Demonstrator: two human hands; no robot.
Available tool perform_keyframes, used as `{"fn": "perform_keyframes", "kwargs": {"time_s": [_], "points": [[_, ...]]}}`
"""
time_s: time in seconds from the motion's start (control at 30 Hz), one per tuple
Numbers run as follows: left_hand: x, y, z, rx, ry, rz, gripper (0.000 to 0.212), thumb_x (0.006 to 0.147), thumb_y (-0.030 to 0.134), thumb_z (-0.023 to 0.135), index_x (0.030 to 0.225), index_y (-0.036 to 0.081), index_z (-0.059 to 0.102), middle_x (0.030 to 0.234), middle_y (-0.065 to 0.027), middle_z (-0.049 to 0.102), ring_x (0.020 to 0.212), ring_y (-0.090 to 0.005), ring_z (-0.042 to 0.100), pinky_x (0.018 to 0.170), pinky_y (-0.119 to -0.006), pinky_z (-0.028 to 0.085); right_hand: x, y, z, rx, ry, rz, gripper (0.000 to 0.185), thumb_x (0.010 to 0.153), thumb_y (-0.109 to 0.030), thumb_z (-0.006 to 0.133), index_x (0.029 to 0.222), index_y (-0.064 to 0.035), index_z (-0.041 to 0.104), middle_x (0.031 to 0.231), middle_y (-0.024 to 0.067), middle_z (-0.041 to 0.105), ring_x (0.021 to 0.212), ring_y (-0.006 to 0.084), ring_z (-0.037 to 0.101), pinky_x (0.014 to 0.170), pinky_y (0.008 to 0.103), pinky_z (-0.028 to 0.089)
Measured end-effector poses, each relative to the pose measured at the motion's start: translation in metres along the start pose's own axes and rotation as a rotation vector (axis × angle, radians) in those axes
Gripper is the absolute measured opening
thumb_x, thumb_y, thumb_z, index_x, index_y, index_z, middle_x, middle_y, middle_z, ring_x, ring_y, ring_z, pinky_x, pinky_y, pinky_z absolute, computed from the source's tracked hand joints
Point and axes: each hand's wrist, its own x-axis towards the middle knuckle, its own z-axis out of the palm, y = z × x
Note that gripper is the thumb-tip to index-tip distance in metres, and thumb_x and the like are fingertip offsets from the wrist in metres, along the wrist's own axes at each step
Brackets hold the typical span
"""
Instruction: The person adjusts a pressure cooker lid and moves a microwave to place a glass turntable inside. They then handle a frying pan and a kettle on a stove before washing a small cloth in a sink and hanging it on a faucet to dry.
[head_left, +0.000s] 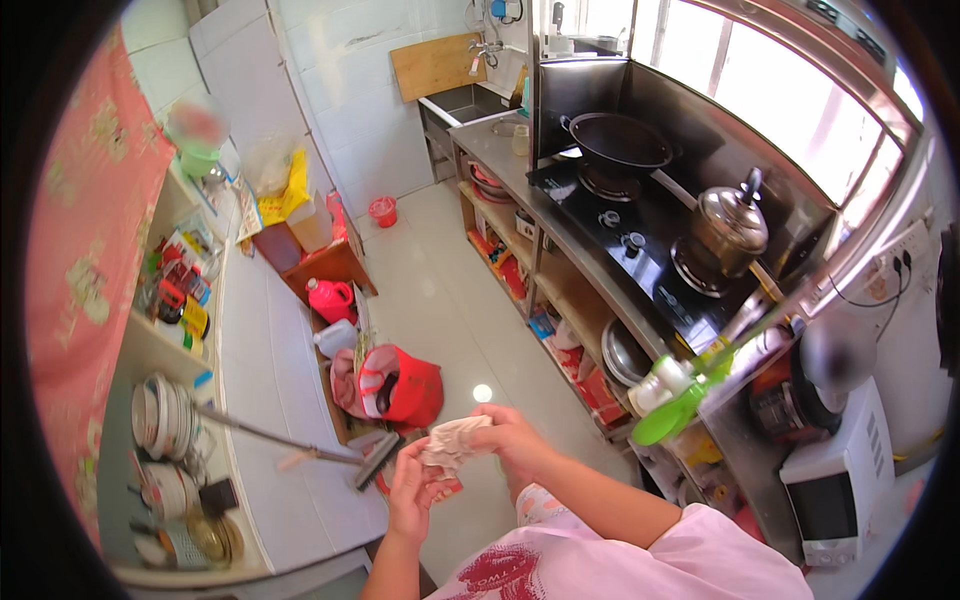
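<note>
A crumpled, pale cloth or paper (453, 442) is held between both hands in front of the pink shirt. My left hand (411, 484) grips its left and lower side, with the fingers curled around it. My right hand (506, 442) pinches its upper right side. Just left of my left hand is the dark head of a long-handled brush or squeegee (377, 460). A red bag (412, 386) stands on the floor beyond the hands. Something red, partly hidden, shows below the cloth by my left fingers.
On the right, a gas stove (645, 240) carries a wok (619, 140) and a metal kettle (729, 225). A white microwave (840, 480) stands nearer. Shelves with stacked bowls (157, 416) line the left side. A small red bucket (383, 212) sits on the tiled floor.
</note>
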Motion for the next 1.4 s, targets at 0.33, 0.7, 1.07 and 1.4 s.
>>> {"fn": "perform_keyframes", "kwargs": {"time_s": [0.33, 0.7, 1.07, 1.4], "points": [[0.286, 0.102, 0.006, -0.04, 0.079, 0.065, 0.029, 0.085, 0.007, 0.057, 0.112, -0.001, 0.048, 0.107, -0.0107, 0.059, 0.095, -0.0185, 0.059, 0.082, -0.03, 0.047, 0.244, -0.138, -0.013, -0.19, -0.161, -0.092, 0.018, 0.079, -0.003, 0.063, 0.095, -0.0028, 0.055, 0.086, 0.0013, 0.06, 0.077, 0.0076, 0.056, 0.067, 0.0229, 0.045], [0.577, 0.163, 0.007, 0.157, -0.239, -0.064, 0.032, 0.079, -0.002, 0.057, 0.109, 0.007, 0.049, 0.098, -0.0058, 0.057, 0.084, -0.0121, 0.055, 0.076, -0.026, 0.046, 0.46, -0.263, -0.07, -0.232, 0.174, -0.068, 0.019, 0.087, -0.023, 0.059, 0.093, -0.005, 0.06, 0.08, 0.001, 0.062, 0.068, 0.0076, 0.055, 0.056, 0.0223, 0.044], [0.946, 0.286, 0.024, 0.28, -0.239, -0.021, 0.016, 0.088, 0.019, 0.059, 0.096, 0.007, 0.052, 0.083, 0.0029, 0.056, 0.073, -0.0043, 0.049, 0.063, -0.02, 0.041, 0.778, -0.426, -0.081, -0.121, 0.161, -0.358, 0.049, 0.076, 0.003, 0.066, 0.121, -0.0033, 0.047, 0.103, 0.0045, 0.057, 0.095, 0.0124, 0.055, 0.083, 0.0273, 0.046], [1.222, 0.326, 0.113, 0.298, -0.501, -0.206, 0.022, 0.087, 0.013, 0.059, 0.105, 0.008, 0.049, 0.1, -0.0035, 0.058, 0.087, -0.01, 0.057, 0.072, -0.024, 0.048, 0.976, -0.553, -0.211, 0.34, 0.44, -0.384, 0.026, 0.086, -0.013, 0.061, 0.109, -0.0048, 0.054, 0.089, 0.0036, 0.061, 0.073, 0.0105, 0.059, 0.062, 0.0231, 0.048]]}}
